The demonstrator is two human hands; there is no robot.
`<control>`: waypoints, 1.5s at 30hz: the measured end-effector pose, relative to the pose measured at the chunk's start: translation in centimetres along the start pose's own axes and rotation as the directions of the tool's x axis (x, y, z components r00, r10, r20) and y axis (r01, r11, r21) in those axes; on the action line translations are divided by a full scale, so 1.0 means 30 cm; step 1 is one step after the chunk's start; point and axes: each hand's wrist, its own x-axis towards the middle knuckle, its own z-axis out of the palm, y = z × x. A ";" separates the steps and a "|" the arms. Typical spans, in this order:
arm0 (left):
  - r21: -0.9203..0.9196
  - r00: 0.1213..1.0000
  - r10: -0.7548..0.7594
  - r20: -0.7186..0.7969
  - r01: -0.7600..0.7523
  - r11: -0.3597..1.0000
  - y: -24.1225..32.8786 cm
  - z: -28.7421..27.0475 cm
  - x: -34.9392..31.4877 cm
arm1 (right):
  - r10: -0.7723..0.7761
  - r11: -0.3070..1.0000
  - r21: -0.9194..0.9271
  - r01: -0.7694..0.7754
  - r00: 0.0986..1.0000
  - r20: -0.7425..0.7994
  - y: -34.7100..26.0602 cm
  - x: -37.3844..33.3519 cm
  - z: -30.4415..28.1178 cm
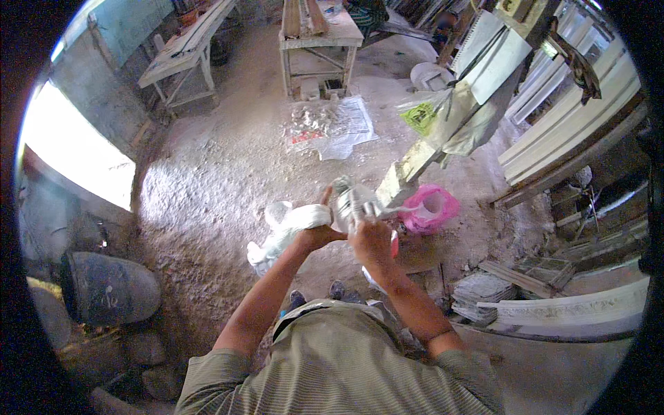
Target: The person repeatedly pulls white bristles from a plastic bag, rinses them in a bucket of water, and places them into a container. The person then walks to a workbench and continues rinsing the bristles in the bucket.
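Note:
In front of my body, a white hank of soft strands or cloth (304,218) lies across my left hand (319,236), its loose end hanging to the left. The thumb and one finger of this hand stick out toward the right. Close beside it, my right hand (371,238) is closed on a grey-white bundle (351,202), slightly blurred, whose exact kind I cannot make out. A thin white strand trails from this bundle to the right, toward a pink plastic bag (429,209) on the floor. Part of a red and white thing shows behind my right wrist.
Ahead, newspaper sheets (356,128) with whitish lumps lie on the dusty floor before a wooden table (321,38). A post (408,169) with hanging plastic stands right of it. A dark barrel (111,287) is at left, long white mouldings (567,304) at right.

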 end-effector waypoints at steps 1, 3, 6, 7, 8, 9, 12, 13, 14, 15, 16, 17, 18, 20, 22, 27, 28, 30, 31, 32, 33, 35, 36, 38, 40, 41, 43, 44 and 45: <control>-0.126 0.997 0.052 -0.063 -0.059 0.990 -0.013 0.051 0.038 | -0.006 1.000 0.016 0.006 0.999 0.048 -0.016 -0.004 -0.017; -0.727 0.983 -0.051 -0.178 -0.096 0.680 -0.040 0.140 0.104 | -0.042 0.989 0.138 0.045 0.999 -0.021 -0.045 -0.012 -0.046; -0.762 0.998 0.043 -0.044 -0.061 0.644 -0.063 0.219 0.145 | -0.097 0.981 0.163 0.108 0.992 -0.076 -0.055 -0.021 -0.105; -0.641 0.992 0.123 0.015 -0.085 0.763 -0.058 0.235 0.150 | -0.063 0.987 0.149 0.059 0.998 0.021 -0.049 -0.024 -0.132; -0.747 0.992 0.115 0.057 -0.034 0.664 -0.048 0.247 0.161 | -0.034 0.989 0.147 0.024 0.997 0.067 -0.040 -0.026 -0.161; -0.845 0.989 0.109 0.096 0.023 0.535 -0.031 0.256 0.177 | -0.015 0.989 0.149 -0.002 0.994 0.111 -0.026 -0.022 -0.191; -0.852 0.999 -0.020 0.036 0.041 0.522 0.037 0.269 0.183 | 0.175 0.966 0.184 -0.183 0.983 0.059 0.053 -0.008 -0.279; -0.760 0.997 -0.033 0.066 0.071 0.646 0.053 0.259 0.187 | 0.187 0.950 0.267 -0.162 0.980 -0.069 0.088 -0.010 -0.305; -0.654 0.987 -0.086 0.133 0.153 0.741 0.071 0.251 0.190 | 0.273 0.918 0.293 -0.266 0.962 0.017 0.117 -0.018 -0.322; -0.558 0.984 -0.060 0.170 0.146 0.817 0.090 0.243 0.204 | 0.342 0.877 0.338 -0.343 0.937 0.064 0.147 -0.028 -0.335; -0.558 0.984 0.010 0.176 0.092 0.825 0.112 0.240 0.212 | 0.411 0.824 0.385 -0.415 0.906 0.097 0.177 -0.040 -0.344; -0.526 0.979 0.021 0.204 0.092 0.846 0.129 0.235 0.217 | 0.434 0.792 0.409 -0.454 0.889 0.147 0.212 -0.056 -0.356; -0.520 0.977 0.053 0.207 0.064 0.852 0.144 0.231 0.223 | 0.479 0.807 0.348 -0.477 0.874 0.084 0.245 -0.068 -0.364; -0.500 0.975 -0.046 0.216 0.151 0.853 0.153 0.218 0.240 | 0.463 0.870 0.253 -0.424 0.879 -0.119 0.340 -0.087 -0.393; -0.598 0.992 -0.021 0.127 0.093 0.796 0.147 0.209 0.253 | 0.464 0.885 0.258 -0.387 0.702 -0.541 0.483 -0.104 -0.450; -0.712 0.921 -0.200 0.334 0.386 0.587 0.141 0.213 0.298 | 0.689 0.562 0.622 -0.544 0.724 0.010 0.714 -0.192 -0.340; -0.689 0.910 -0.234 0.342 0.413 0.596 0.150 0.217 0.310 | 0.595 0.582 0.650 -0.488 0.801 0.068 0.726 -0.195 -0.246; -0.699 0.896 -0.223 0.385 0.441 0.563 0.176 0.218 0.330 | 0.360 0.836 0.439 -0.328 0.933 0.012 0.749 -0.196 -0.041; -0.670 0.884 -0.251 0.394 0.463 0.580 0.187 0.212 0.337 | 0.372 0.732 0.517 -0.444 0.896 0.243 0.755 -0.178 0.070; -0.658 0.877 -0.253 0.409 0.476 0.584 0.195 0.203 0.343 | 0.325 0.679 0.584 -0.444 0.896 0.302 0.762 -0.168 0.163; -0.672 0.875 -0.245 0.417 0.478 0.565 0.201 0.193 0.349 | 0.220 0.673 0.675 -0.303 0.953 0.209 0.768 -0.154 0.246; -0.621 0.853 -0.305 0.423 0.518 0.588 0.201 0.175 0.356 | 0.111 0.697 0.664 -0.270 0.956 0.273 0.790 -0.123 0.369; -0.620 0.842 -0.322 0.433 0.537 0.572 0.197 0.172 0.359 | 0.116 0.662 0.692 -0.287 0.952 0.283 0.801 -0.103 0.421; -0.588 0.822 -0.348 0.451 0.567 0.577 0.181 0.164 0.368 | 0.130 0.595 0.722 -0.355 0.928 0.349 0.829 -0.072 0.513; -0.609 0.832 -0.371 0.413 0.555 0.566 0.167 0.156 0.371 | 0.026 0.741 0.646 -0.184 0.969 0.246 0.906 -0.061 0.587; -0.654 0.822 -0.361 0.440 0.569 0.499 0.161 0.146 0.376 | -0.088 0.854 0.519 0.028 0.992 0.092 0.964 -0.059 0.613; -0.675 0.933 -0.176 0.313 0.349 0.650 0.154 0.111 0.376 | 0.057 0.909 0.403 -0.108 0.989 0.138 1.150 -0.083 0.609; -0.665 0.976 -0.043 0.212 0.176 0.726 0.152 0.088 0.377 | 0.159 0.898 0.378 -0.224 0.968 0.196 1.267 -0.092 0.580; -0.772 0.966 -0.094 0.241 0.249 0.584 0.152 0.071 0.383 | 0.275 0.932 0.196 -0.306 0.946 0.170 1.387 -0.105 0.534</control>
